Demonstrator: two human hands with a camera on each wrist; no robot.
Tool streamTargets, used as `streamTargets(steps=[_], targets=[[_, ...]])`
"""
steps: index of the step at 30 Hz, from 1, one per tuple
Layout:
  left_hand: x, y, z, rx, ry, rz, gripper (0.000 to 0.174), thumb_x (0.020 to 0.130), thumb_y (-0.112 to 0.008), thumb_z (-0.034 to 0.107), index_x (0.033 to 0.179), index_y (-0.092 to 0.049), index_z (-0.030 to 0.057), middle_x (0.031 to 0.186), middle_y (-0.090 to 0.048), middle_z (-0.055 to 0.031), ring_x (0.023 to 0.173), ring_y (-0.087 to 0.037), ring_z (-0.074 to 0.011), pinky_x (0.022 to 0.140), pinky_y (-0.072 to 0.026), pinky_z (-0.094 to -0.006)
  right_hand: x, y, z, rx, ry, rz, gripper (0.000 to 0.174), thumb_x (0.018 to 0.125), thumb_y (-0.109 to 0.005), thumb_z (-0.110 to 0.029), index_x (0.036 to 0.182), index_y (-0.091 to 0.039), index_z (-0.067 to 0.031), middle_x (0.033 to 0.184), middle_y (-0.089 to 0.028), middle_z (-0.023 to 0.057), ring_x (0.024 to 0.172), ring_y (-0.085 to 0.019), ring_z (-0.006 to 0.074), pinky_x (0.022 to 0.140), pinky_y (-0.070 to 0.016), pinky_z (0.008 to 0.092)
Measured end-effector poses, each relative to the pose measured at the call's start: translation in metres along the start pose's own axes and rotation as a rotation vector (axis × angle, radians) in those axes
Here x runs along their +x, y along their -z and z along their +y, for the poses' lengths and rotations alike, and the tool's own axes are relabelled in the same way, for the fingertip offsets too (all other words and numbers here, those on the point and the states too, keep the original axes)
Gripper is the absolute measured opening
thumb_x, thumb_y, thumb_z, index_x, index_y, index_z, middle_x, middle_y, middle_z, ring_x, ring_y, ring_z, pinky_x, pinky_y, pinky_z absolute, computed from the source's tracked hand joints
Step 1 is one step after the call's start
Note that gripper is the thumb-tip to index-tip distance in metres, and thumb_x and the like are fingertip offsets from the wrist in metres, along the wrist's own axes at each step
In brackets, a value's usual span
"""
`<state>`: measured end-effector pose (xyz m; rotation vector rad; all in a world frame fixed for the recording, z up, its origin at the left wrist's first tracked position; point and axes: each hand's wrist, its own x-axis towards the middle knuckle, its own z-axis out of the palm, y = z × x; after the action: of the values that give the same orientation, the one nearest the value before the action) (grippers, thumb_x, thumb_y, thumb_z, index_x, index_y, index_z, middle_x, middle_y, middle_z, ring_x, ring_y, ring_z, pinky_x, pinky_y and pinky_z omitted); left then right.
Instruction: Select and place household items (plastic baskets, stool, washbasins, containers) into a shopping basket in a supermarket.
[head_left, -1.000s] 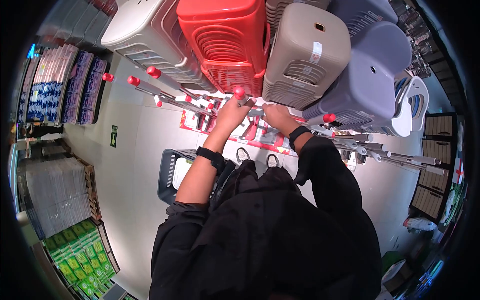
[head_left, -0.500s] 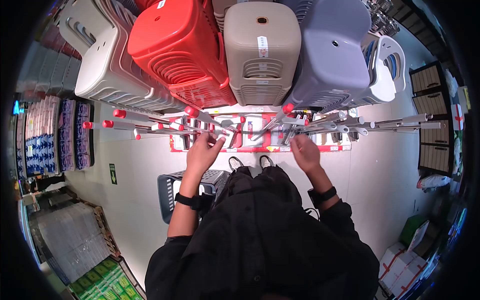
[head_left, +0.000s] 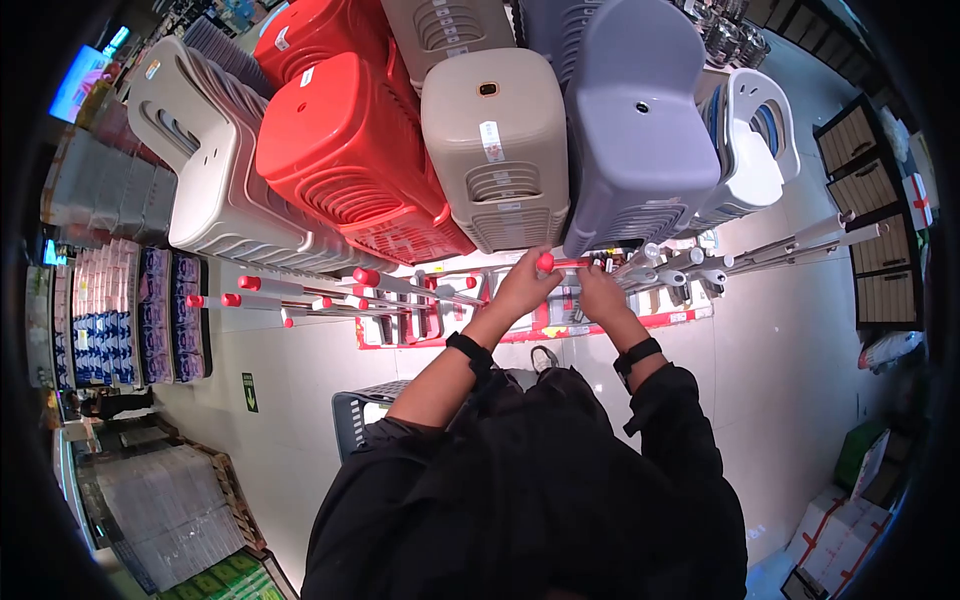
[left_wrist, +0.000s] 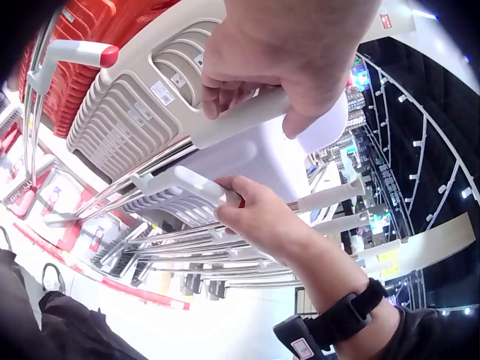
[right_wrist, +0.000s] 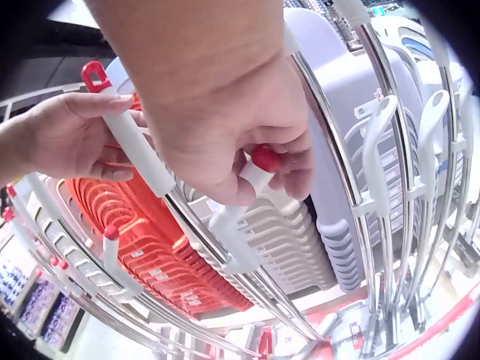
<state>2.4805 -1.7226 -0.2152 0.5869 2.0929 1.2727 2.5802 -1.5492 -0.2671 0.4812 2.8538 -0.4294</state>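
Observation:
In the head view my left hand [head_left: 522, 288] and right hand [head_left: 602, 297] are close together at a mop-like tool with a red tip [head_left: 545, 262]. In the left wrist view the left hand [left_wrist: 289, 67] grips its long white handle [left_wrist: 240, 120], while below it the right hand [left_wrist: 259, 214] holds the short white side grip [left_wrist: 196, 182]. The right wrist view has the right hand [right_wrist: 236, 127] curled around that side grip, its red end [right_wrist: 265, 157] showing between the fingers. The left hand's thumb [right_wrist: 109, 104] lies on the long handle [right_wrist: 139, 150].
Stacked red [head_left: 330, 115], beige [head_left: 492, 95] and lilac [head_left: 640, 130] chairs stand behind the rack. More poles with red tips [head_left: 366, 277] are at the left, grey-handled poles [head_left: 690, 260] at the right. A dark basket [head_left: 352, 415] sits on the floor beside the legs.
A second ago both hands were on a red-tipped tool; half a second ago they were apart. Now both have come together farther right and hold a tool. The view has shifted.

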Motion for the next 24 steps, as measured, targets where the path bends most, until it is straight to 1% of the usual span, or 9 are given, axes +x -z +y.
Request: streamTargets(steps=[1,5,8,12,14,19,21,22,24], targets=[[0.001,-0.002,-0.003,0.038,0.013,-0.005,0.065,0.084,-0.069,0.045,0.132,-0.051,0.0053,0.119,-0.063,-0.0214,0.111,-0.062,-0.035,0.093,-0.0482,-0.0401,0.0,-0.001,0.0,-0.008,-0.014,0.003,0.027,0.085,-0.054,-0.007,0.112,-0.057,-0.0062,0.115,-0.059,0.0215,0.1,-0.065,0.0393,0.082,-0.0546,0.0479],[0.003,-0.005,-0.012,0.185,0.117,-0.031,0.063,0.083,-0.063,0.059,0.123,-0.057,0.0113,0.101,-0.07,-0.0169,0.097,-0.068,-0.0345,0.082,-0.051,-0.0424,0.011,-0.007,0.0,-0.077,-0.026,-0.034,0.021,0.084,-0.053,-0.007,0.105,-0.058,-0.0039,0.103,-0.065,0.0209,0.094,-0.067,0.0399,0.079,-0.0544,0.0492],[0.005,-0.001,-0.019,0.147,0.14,-0.011,0.063,0.082,-0.061,0.062,0.12,-0.058,0.0127,0.096,-0.071,-0.0158,0.094,-0.068,-0.0347,0.082,-0.0511,-0.0427,0.014,-0.003,-0.008,-0.085,0.002,-0.038,0.02,0.084,-0.055,-0.007,0.103,-0.058,-0.0036,0.104,-0.065,0.0215,0.093,-0.067,0.0391,0.078,-0.0546,0.0491],[0.003,0.001,-0.028,0.109,0.097,0.018,0.06,0.082,-0.061,0.062,0.116,-0.06,0.0136,0.097,-0.071,-0.0165,0.095,-0.068,-0.0348,0.082,-0.0512,-0.0425,0.013,-0.003,-0.009,-0.074,0.058,-0.022,0.019,0.083,-0.058,-0.008,0.101,-0.059,-0.0037,0.104,-0.065,0.0217,0.093,-0.067,0.0387,0.078,-0.0546,0.0486],[0.0,0.001,-0.027,0.137,0.11,-0.004,0.059,0.082,-0.061,0.063,0.114,-0.06,0.0134,0.096,-0.071,-0.0164,0.095,-0.068,-0.0351,0.082,-0.0512,-0.0428,0.011,-0.003,-0.007,-0.093,0.122,-0.032,0.02,0.087,-0.053,-0.006,0.106,-0.059,-0.0055,0.103,-0.065,0.0202,0.093,-0.068,0.0368,0.077,-0.0567,0.0457],[-0.01,0.005,-0.013,0.142,0.125,0.01,0.059,0.082,-0.06,0.063,0.114,-0.06,0.0133,0.098,-0.071,-0.0162,0.096,-0.068,-0.0351,0.082,-0.0509,-0.044,0.012,-0.01,-0.003,-0.079,0.148,-0.008,0.018,0.087,-0.051,-0.006,0.103,-0.058,-0.0048,0.104,-0.064,0.0196,0.095,-0.067,0.0368,0.078,-0.0549,0.0466],[-0.015,0.008,-0.001,0.162,0.183,-0.015,0.067,0.085,-0.063,0.058,0.125,-0.058,0.0055,0.1,-0.069,-0.0181,0.095,-0.067,-0.0336,0.083,-0.0503,-0.0409,0.016,-0.017,0.002,-0.015,0.155,0.05,0.019,0.079,-0.058,-0.004,0.098,-0.057,-0.0026,0.104,-0.062,0.0216,0.095,-0.066,0.0383,0.079,-0.0531,0.05],[-0.016,0.006,-0.004,0.158,0.183,0.001,0.067,0.085,-0.063,0.058,0.125,-0.058,0.0055,0.1,-0.069,-0.0181,0.095,-0.067,-0.0336,0.083,-0.0503,-0.0409,0.017,-0.019,0.003,-0.02,0.17,0.053,0.019,0.079,-0.058,-0.004,0.098,-0.057,-0.0026,0.104,-0.062,0.0216,0.095,-0.066,0.0383,0.079,-0.0531,0.05],[-0.024,0.0,-0.014,0.217,0.102,0.114,0.076,0.084,-0.062,0.061,0.137,-0.048,0.0075,0.104,-0.068,-0.0195,0.095,-0.067,-0.0363,0.083,-0.05,-0.0431,0.018,-0.022,0.003,0.021,0.156,0.091,0.025,0.08,-0.061,-0.006,0.105,-0.056,-0.0029,0.11,-0.06,0.0213,0.103,-0.063,0.0376,0.083,-0.0518,0.0492]])
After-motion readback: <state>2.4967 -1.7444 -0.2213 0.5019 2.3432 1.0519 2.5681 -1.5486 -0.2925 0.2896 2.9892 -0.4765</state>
